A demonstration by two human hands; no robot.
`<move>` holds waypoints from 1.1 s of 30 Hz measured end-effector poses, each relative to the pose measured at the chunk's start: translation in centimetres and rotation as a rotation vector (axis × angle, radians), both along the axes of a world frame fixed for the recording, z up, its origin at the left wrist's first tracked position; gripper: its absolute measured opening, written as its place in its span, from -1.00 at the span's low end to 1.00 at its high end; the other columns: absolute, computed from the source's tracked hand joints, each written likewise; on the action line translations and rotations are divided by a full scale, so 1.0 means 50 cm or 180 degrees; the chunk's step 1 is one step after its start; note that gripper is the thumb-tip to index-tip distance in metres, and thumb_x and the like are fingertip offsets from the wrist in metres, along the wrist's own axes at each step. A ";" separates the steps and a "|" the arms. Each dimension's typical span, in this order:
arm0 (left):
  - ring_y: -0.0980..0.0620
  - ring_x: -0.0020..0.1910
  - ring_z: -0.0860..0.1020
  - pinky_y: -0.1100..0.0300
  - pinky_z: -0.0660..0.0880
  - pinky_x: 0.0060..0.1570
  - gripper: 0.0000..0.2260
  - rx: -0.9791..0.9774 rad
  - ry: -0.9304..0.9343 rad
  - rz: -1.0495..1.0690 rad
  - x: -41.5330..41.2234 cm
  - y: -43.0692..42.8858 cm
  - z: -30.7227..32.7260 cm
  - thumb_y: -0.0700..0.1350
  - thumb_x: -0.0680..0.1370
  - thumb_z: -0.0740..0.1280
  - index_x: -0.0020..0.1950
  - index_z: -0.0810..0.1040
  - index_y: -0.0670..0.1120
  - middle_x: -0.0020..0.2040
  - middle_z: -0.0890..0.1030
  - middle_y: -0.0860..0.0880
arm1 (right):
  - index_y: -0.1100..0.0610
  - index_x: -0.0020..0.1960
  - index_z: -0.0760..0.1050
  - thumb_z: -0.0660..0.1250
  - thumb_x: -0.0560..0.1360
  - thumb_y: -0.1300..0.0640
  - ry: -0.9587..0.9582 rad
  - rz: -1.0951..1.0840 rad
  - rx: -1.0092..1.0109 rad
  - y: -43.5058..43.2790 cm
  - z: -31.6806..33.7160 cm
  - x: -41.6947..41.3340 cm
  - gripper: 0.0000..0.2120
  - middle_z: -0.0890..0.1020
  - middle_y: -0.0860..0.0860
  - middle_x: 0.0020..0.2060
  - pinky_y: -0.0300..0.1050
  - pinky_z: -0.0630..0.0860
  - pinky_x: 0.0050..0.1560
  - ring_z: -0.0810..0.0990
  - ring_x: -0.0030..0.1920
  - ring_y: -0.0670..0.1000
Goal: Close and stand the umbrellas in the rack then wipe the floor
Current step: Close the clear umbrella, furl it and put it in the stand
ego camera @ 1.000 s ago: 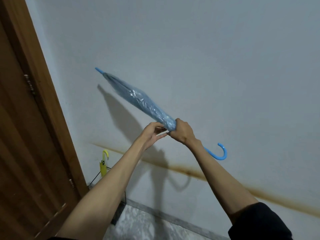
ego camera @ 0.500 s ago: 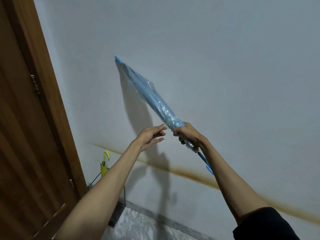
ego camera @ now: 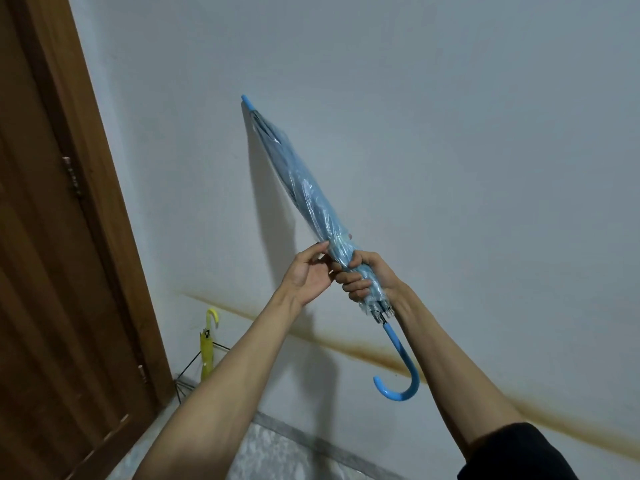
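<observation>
A folded blue umbrella (ego camera: 304, 195) with a clear plastic canopy is held up in front of the white wall, tip pointing up-left, hooked blue handle hanging at the lower right. My right hand (ego camera: 367, 277) grips the gathered canopy near its lower end. My left hand (ego camera: 310, 270) touches the canopy just left of that, thumb and fingertips on the plastic. A yellow umbrella (ego camera: 207, 351) stands closed in a thin black wire rack (ego camera: 188, 367) in the corner on the floor.
A brown wooden door and frame (ego camera: 69, 237) fill the left side. The white wall carries a brown stain band (ego camera: 363, 355). A strip of marbled floor with a grey skirting (ego camera: 284, 441) shows at the bottom between my arms.
The umbrella has swung more upright, with its hooked handle now hanging free at the lower right. My left hand has closed in from apart to touch the canopy beside my right hand.
</observation>
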State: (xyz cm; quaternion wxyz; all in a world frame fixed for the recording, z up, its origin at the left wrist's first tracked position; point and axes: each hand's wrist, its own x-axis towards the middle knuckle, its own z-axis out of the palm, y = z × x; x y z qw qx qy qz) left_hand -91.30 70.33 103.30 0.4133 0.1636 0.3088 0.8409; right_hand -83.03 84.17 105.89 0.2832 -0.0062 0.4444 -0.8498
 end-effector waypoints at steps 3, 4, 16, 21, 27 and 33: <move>0.03 -0.15 0.55 0.14 0.50 0.04 -0.89 -0.0210 0.0215 0.0073 -0.001 0.000 0.009 -0.17 0.53 0.36 0.02 0.54 -0.15 -0.08 0.59 -0.08 | 0.26 0.03 0.45 0.34 0.36 0.18 0.0082 -0.0444 0.1092 0.008 0.023 0.016 -0.72 0.56 0.07 -0.33 -0.21 0.56 -0.45 0.55 -0.44 -0.04; 0.02 -0.14 0.58 0.11 0.51 0.06 -0.98 -0.0275 0.0261 0.0131 -0.002 0.001 0.011 -0.19 0.56 0.32 -0.04 0.53 -0.13 -0.11 0.62 -0.07 | 0.28 0.11 0.45 0.33 0.39 0.14 0.0118 -0.0632 0.1506 0.013 0.034 0.021 -0.66 0.62 0.13 -0.20 -0.13 0.63 -0.30 0.63 -0.30 0.02; -0.07 0.02 0.63 0.09 0.54 0.14 -0.77 -0.0999 -0.0149 0.1126 -0.017 0.094 0.003 -0.29 0.57 0.29 0.21 0.53 -0.27 0.08 0.64 -0.16 | -0.02 0.58 -0.28 0.50 0.37 0.11 0.1740 -0.2021 0.7684 -0.043 -0.039 -0.004 0.11 -0.05 0.15 0.57 0.32 0.06 0.45 0.01 0.53 0.28; -0.11 0.08 0.63 0.06 0.55 0.11 -0.76 -0.1128 -0.0257 0.1039 -0.008 0.111 -0.017 -0.30 0.57 0.30 0.24 0.50 -0.29 0.14 0.62 -0.20 | 0.03 0.51 0.12 0.40 0.46 0.19 0.1340 -0.2285 0.7580 -0.010 -0.086 -0.004 -0.28 0.41 0.13 0.25 0.04 0.41 -0.06 0.54 -0.01 0.17; -0.12 0.06 0.61 0.05 0.53 0.16 -0.78 -0.1225 0.0346 0.0821 0.007 0.114 -0.006 -0.27 0.57 0.31 0.19 0.51 -0.31 0.08 0.62 -0.22 | 0.13 0.13 0.37 0.32 0.48 0.01 0.1364 -0.2802 0.7036 0.043 -0.099 0.000 -0.70 0.62 0.07 -0.19 -0.09 0.32 -0.35 0.58 -0.22 0.20; -0.12 -0.06 0.57 0.02 0.58 0.01 -0.91 -0.1321 0.0464 0.0983 0.021 0.131 0.017 -0.31 0.56 0.32 0.03 0.52 -0.31 -0.06 0.60 -0.23 | 0.09 -0.17 0.45 0.24 0.36 0.14 0.0691 -0.2654 0.5808 0.067 -0.059 -0.020 -0.93 0.58 0.01 -0.33 -0.14 0.41 -0.27 0.56 -0.22 0.15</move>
